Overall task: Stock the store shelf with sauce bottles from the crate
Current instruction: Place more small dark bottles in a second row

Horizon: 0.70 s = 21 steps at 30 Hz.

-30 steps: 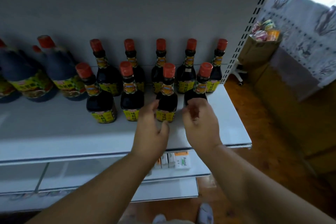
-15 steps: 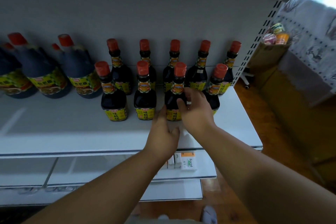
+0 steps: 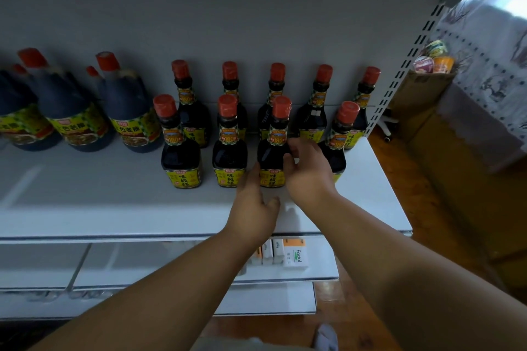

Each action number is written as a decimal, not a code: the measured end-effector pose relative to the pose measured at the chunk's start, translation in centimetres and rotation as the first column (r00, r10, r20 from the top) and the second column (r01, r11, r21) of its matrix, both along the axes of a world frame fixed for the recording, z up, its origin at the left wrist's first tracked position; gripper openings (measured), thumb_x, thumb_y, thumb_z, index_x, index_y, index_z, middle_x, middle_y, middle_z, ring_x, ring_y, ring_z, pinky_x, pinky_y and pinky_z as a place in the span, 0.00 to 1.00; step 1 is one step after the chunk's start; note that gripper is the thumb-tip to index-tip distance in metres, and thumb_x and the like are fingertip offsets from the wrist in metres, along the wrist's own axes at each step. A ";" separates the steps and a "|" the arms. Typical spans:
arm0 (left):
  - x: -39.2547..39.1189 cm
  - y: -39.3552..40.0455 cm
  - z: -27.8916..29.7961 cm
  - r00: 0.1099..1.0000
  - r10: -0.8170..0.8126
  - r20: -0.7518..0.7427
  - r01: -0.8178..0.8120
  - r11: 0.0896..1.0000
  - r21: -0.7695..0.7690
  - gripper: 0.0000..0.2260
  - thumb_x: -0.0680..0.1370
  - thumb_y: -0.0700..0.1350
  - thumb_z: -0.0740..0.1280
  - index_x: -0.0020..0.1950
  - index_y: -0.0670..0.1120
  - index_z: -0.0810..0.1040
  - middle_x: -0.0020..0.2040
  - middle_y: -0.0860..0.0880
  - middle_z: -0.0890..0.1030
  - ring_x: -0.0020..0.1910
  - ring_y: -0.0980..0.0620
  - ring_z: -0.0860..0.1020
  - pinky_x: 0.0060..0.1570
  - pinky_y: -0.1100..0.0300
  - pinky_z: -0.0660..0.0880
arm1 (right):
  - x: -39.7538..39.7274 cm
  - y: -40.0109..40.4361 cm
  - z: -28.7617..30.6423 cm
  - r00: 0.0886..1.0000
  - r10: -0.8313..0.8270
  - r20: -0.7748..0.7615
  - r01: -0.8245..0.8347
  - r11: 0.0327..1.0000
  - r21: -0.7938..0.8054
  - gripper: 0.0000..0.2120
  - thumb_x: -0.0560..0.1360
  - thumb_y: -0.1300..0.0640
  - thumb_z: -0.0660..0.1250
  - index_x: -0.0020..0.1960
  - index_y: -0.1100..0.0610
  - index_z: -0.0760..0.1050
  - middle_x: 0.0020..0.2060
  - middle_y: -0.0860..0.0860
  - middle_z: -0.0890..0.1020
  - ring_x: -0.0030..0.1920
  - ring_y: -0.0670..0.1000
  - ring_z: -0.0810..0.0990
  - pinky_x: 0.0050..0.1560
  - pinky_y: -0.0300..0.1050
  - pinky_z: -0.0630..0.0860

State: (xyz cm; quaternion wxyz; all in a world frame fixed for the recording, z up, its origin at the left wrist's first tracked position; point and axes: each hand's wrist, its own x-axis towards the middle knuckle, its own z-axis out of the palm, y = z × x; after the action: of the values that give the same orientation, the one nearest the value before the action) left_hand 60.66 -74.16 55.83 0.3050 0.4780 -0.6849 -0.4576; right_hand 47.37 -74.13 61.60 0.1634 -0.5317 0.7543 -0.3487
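Now, right hand (image 3: 306, 171) curled on front-row sauce bottle (image 3: 273, 148) — left hand (image 3: 253, 205) apparently touching its base, fingers relaxed

A grey back panel (image 3: 228, 23) rises behind the grip position. A white slotted upright (image 3: 405, 65) stands to the right of the grip. Beyond it, a brown cardboard box (image 3: 419, 88) holds small round containers (image 3: 433, 57). A patterned white cloth (image 3: 490, 65) hangs further right, lit by daylight from above. Orange-brown wooden flooring (image 3: 422, 194) extends right of and below the grip. A lower white shelf (image 3: 171, 262) beneath the grip carries small white cartons (image 3: 295, 253).
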 end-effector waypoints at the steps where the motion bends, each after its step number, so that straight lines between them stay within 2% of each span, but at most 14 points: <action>1: -0.1 0.1 0.0 1.000 -0.001 -0.008 0.000 1.000 -0.004 0.34 0.75 0.41 0.63 0.79 0.53 0.55 0.76 0.48 0.59 0.47 0.78 0.70 0.56 0.60 0.71 | -0.1 0.1 0.0 1.000 0.004 -0.002 -0.004 1.000 0.004 0.13 0.80 0.55 0.60 0.63 0.52 0.73 0.59 0.50 0.75 0.57 0.51 0.75 0.53 0.45 0.73; 3: -0.3 0.3 -0.1 1.000 0.004 -0.023 -0.004 1.000 -0.004 0.33 0.76 0.39 0.62 0.79 0.53 0.55 0.76 0.49 0.60 0.43 0.80 0.69 0.54 0.61 0.70 | -0.3 -0.1 0.0 1.000 0.015 -0.003 -0.015 1.000 0.004 0.13 0.79 0.55 0.59 0.62 0.52 0.74 0.58 0.50 0.76 0.56 0.52 0.76 0.53 0.46 0.74; 7: -0.7 0.5 0.0 1.000 0.013 -0.027 -0.013 1.000 0.005 0.33 0.75 0.42 0.62 0.79 0.53 0.56 0.76 0.50 0.60 0.43 0.79 0.69 0.53 0.60 0.72 | -0.7 -0.2 -0.2 1.000 0.029 0.000 -0.029 1.000 -0.005 0.11 0.79 0.55 0.59 0.59 0.51 0.75 0.56 0.51 0.77 0.55 0.52 0.77 0.51 0.46 0.75; 11: -0.9 0.5 0.5 0.998 0.022 -0.056 -0.022 1.000 -0.007 0.33 0.72 0.44 0.61 0.78 0.56 0.58 0.72 0.52 0.65 0.47 0.76 0.70 0.54 0.58 0.74 | -0.6 0.3 -0.1 1.000 0.016 0.025 -0.016 1.000 0.002 0.15 0.79 0.54 0.60 0.65 0.51 0.73 0.61 0.50 0.75 0.59 0.52 0.75 0.54 0.46 0.74; 14: -0.8 0.6 0.6 0.999 0.026 -0.035 -0.027 0.999 -0.020 0.34 0.72 0.44 0.61 0.78 0.56 0.57 0.72 0.53 0.65 0.46 0.76 0.70 0.55 0.57 0.75 | -0.6 0.6 0.2 0.999 0.028 0.040 -0.028 1.000 0.010 0.17 0.79 0.55 0.60 0.68 0.52 0.72 0.64 0.51 0.73 0.62 0.52 0.74 0.58 0.47 0.73; 17: -0.9 1.2 0.9 0.999 0.033 -0.030 -0.034 0.999 -0.035 0.33 0.74 0.40 0.61 0.78 0.56 0.57 0.72 0.53 0.65 0.53 0.72 0.71 0.56 0.59 0.72 | -0.5 1.2 0.5 0.996 0.032 0.078 -0.031 0.999 -0.005 0.18 0.79 0.54 0.61 0.68 0.52 0.71 0.64 0.50 0.73 0.62 0.51 0.74 0.60 0.49 0.74; 19: -1.3 1.9 1.1 0.995 0.095 -0.008 -0.095 0.995 -0.041 0.31 0.75 0.38 0.62 0.76 0.54 0.60 0.70 0.52 0.66 0.58 0.64 0.72 0.57 0.61 0.69 | -0.7 2.1 0.5 0.996 0.029 0.090 -0.027 0.999 -0.026 0.16 0.79 0.55 0.61 0.66 0.52 0.73 0.60 0.49 0.74 0.59 0.49 0.74 0.55 0.45 0.74; 21: -2.0 2.9 1.4 0.988 0.153 0.027 -0.152 0.988 -0.032 0.27 0.76 0.39 0.63 0.74 0.51 0.63 0.68 0.51 0.68 0.59 0.58 0.74 0.58 0.61 0.70 | -1.3 3.2 0.3 0.997 0.022 0.073 -0.020 0.999 -0.030 0.11 0.78 0.57 0.62 0.59 0.52 0.75 0.53 0.48 0.75 0.50 0.47 0.75 0.43 0.38 0.70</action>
State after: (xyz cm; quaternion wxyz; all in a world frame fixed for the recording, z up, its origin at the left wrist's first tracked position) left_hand 58.61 -71.23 57.20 0.3364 0.5309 -0.6575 -0.4155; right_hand 46.07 -70.97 61.93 0.1868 -0.5290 0.7369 -0.3771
